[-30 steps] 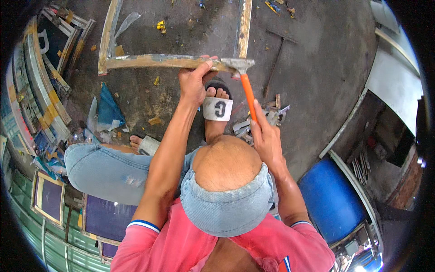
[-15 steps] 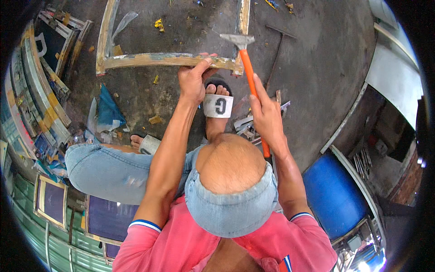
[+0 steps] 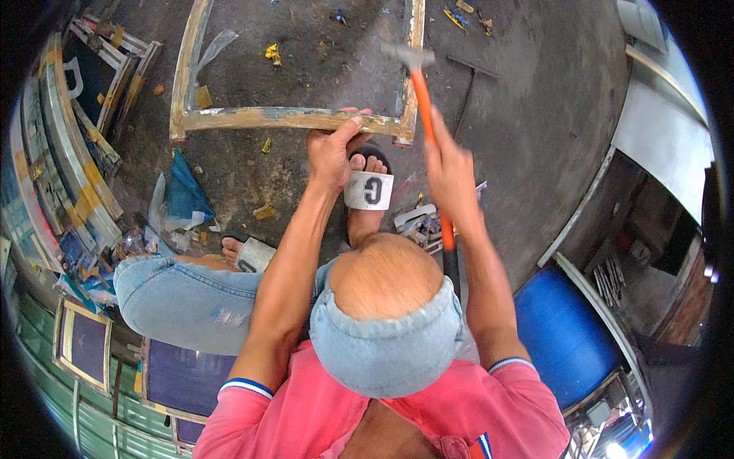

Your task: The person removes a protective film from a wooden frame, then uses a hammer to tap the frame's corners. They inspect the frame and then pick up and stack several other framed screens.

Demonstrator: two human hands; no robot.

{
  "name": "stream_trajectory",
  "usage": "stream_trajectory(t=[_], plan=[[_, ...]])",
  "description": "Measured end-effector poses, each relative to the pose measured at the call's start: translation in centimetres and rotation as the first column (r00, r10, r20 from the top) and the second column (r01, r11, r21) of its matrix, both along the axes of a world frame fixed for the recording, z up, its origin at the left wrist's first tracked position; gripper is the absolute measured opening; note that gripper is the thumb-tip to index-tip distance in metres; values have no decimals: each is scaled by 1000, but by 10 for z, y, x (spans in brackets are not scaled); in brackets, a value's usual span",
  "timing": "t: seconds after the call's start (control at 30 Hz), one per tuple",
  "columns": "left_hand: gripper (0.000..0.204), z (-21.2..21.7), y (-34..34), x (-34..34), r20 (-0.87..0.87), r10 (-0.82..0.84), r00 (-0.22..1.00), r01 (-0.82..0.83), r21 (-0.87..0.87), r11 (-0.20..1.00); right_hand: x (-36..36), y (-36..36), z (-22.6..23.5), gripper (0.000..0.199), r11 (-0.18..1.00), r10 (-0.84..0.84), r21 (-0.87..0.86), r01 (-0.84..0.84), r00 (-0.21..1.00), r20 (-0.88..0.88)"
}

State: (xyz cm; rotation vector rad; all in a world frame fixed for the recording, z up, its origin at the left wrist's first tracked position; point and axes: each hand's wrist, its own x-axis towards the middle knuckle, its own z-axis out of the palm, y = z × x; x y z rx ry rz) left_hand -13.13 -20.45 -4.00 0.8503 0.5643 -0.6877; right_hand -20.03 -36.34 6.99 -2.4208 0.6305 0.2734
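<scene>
My left hand is closed around the near rail of a worn wooden frame, close to its right corner, with the thumb on top. My right hand grips a long-handled scraper partway along its orange shaft. The shaft's dark end runs back along my right forearm. The grey metal head is blurred by motion and lies over the frame's right rail; whether it touches the wood I cannot tell. Paint and residue mark the rails, and a clear film strip hangs by the left rail.
Yellow scraps and other debris lie on the dark floor. Several old frames are stacked at the left, beside a blue sheet piece. A blue drum stands at the lower right. My sandalled foot is just below the frame.
The scraper head has moved farther from me along the right rail, and is now blurred. The frame and my left hand sit slightly lower in the view; the left grip is unchanged.
</scene>
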Motion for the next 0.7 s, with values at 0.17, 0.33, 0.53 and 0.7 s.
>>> stream_trajectory(t=[0.17,0.33,0.53,0.7], plan=[[24,-2,3,-1,-34,42,999,-40,38,998,8,0,6,51,997,-42,60,46,997,-69],[21,-6,3,-3,-20,-7,1000,7,27,1000,24,-13,-13,48,999,-41,34,38,997,63],[19,-4,9,-1,-15,2,1000,-1,45,999,2,-7,-7,46,996,-57,65,58,998,-8],[23,-2,4,-10,-30,-13,999,13,-15,1000,88,-45,-27,47,999,-49,-28,46,994,-101]])
